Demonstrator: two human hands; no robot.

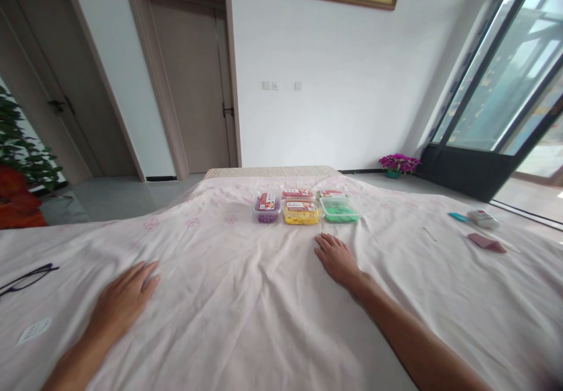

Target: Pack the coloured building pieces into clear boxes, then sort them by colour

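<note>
My left hand (122, 297) lies flat on the pale pink cloth (229, 297), fingers stretched out and holding nothing. Farther forward, my right hand (338, 256) also rests on the cloth with its fingers extended, a short way in front of some clear plastic boxes. One box (267, 206) holds small purple pieces under a labelled lid. Beside it is a box of yellow pieces (301, 213), with a red-labelled box (297, 193) behind. The box of green pieces (341, 211) is nearest my right hand; a labelled lid or box (332, 195) shows behind it.
Dark-framed glasses (29, 278) lie at the far left. On the right are a pinkish folded piece (486, 242), a white packet (483, 219), a blue item (458, 217) and a thin stick (430, 234). The cloth has folds and wrinkles.
</note>
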